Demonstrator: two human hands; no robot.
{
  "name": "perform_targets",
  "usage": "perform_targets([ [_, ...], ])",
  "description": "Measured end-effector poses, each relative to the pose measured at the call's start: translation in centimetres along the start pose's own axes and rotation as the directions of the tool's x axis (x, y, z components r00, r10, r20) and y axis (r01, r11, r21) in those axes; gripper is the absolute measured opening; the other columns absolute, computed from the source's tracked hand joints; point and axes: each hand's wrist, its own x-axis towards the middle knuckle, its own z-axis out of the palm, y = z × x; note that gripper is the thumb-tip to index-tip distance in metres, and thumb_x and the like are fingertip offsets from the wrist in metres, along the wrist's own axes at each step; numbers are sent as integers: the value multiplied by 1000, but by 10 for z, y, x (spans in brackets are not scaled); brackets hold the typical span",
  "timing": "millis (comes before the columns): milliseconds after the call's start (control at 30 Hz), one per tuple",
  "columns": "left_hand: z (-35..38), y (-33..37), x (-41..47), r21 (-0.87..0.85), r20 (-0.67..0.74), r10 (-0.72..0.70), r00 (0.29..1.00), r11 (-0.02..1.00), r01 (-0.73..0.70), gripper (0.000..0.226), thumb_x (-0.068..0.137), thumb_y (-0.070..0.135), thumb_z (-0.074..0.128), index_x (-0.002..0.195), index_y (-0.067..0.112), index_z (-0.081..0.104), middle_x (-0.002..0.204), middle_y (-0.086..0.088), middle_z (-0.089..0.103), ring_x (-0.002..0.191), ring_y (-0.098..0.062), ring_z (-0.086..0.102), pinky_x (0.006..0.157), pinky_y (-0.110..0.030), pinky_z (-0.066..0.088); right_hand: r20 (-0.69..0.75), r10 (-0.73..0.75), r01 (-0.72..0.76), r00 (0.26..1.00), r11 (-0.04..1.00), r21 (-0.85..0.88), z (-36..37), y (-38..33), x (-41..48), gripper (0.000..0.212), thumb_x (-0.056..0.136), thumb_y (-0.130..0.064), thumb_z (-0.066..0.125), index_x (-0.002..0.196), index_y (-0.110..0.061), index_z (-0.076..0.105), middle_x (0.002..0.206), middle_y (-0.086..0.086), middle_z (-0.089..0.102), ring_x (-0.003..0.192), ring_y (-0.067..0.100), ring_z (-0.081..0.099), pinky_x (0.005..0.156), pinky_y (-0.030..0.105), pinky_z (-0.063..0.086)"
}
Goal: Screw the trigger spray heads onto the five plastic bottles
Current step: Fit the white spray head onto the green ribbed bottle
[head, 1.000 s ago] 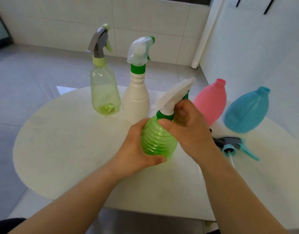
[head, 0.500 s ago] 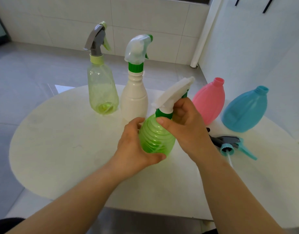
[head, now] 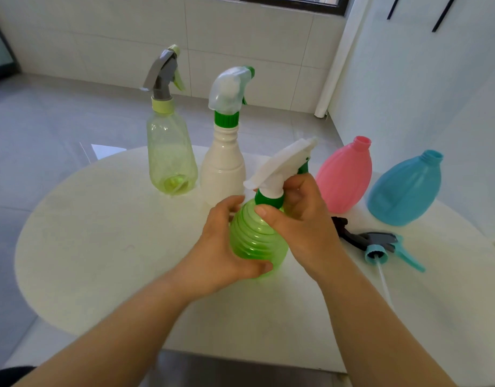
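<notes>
Your left hand (head: 226, 247) wrapping green bottle (head: 257, 241), neck pointing up; right hand (head: 302, 219) pinching collar (head: 268, 201) directly above, twisting.

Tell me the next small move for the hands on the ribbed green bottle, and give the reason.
Probably another twist of the dark green collar with the right hand, while the left hand steadies the ribbed translucent green bottle. The white trigger spray head already sits on the neck, fingers pinch the collar, and whether it is tight cannot be told.
</notes>
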Motion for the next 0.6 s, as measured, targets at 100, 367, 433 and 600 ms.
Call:
perform_targets([
  [100, -19, 5, 5, -109, 223, 28, 974, 994, -3, 79, 52, 17, 72, 116, 44, 33, 118, 22, 48, 104, 20, 46, 77, 1, 40, 124, 39, -47, 991, 997, 59, -4, -3, 2, 35, 74, 4, 62, 83, -27, 48, 81, -9, 63, 76, -1, 62, 69, 16, 51],
  [367, 15, -3, 1, -8, -192, 29, 981, 999, -32, 78, 49, 21, 84, 106, 37, 34, 108, 15, 43, 98, 17, 42, 70, 8, 33, -109, 0, -2, 994, 1000, -24, 6, 3, 0, 38, 71, -2, 67, 81, -32, 45, 88, -9, 63, 84, 1, 61, 77, 18, 51],
  [433, 0, -4, 5, -28, -21, -17, 1000, 999, 16, 87, 53, 19, 83, 123, 31, 32, 125, 10, 41, 110, 6, 40, 78, 9, 30, -32, 25, -24, 999, 999, 34, 1, 3, 0, 36, 72, 0, 64, 85, -29, 48, 94, -5, 64, 90, 7, 63, 82, 24, 52],
  [600, -18, -2, 7, -91, 218, -4, 976, 996, 24, 82, 56, 11, 78, 121, 41, 37, 126, 16, 49, 119, 6, 43, 94, -6, 37, 124, 34, -37, 992, 999, 17, -8, -1, 4, 38, 76, -1, 61, 95, -33, 55, 96, -15, 64, 89, -2, 62, 80, 18, 52],
])
